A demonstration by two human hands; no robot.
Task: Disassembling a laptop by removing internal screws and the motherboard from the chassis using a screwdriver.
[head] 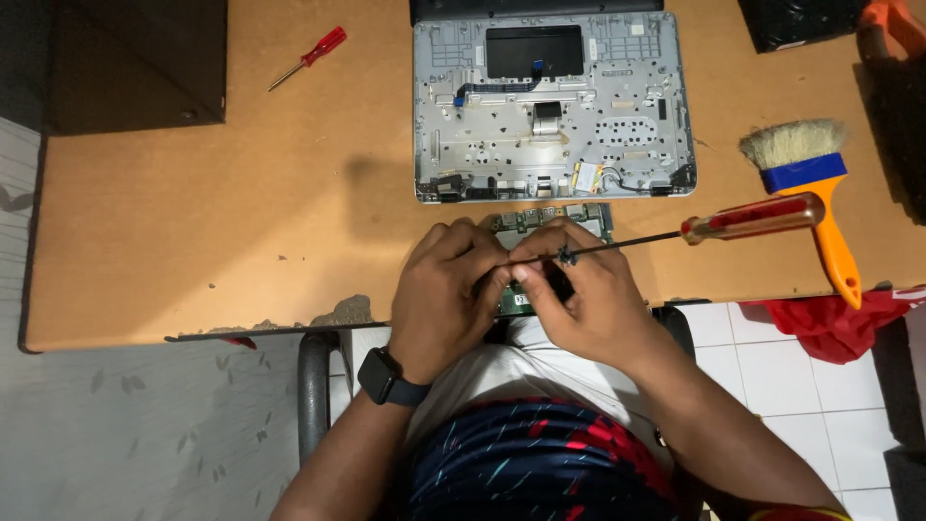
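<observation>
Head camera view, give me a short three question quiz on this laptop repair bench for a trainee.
1. True or false: the paintbrush has a blue band and an orange handle.
2. Which lies nearer the opened laptop shell: A, the small red screwdriver, or B, the circuit board?
3. What do the left hand and right hand meet over?

Key:
1. True.
2. B; the board sits just below the shell's front edge.
3. The circuit board, with the shaft of the long red-handled screwdriver reaching in at the right hand's fingertips.
</observation>
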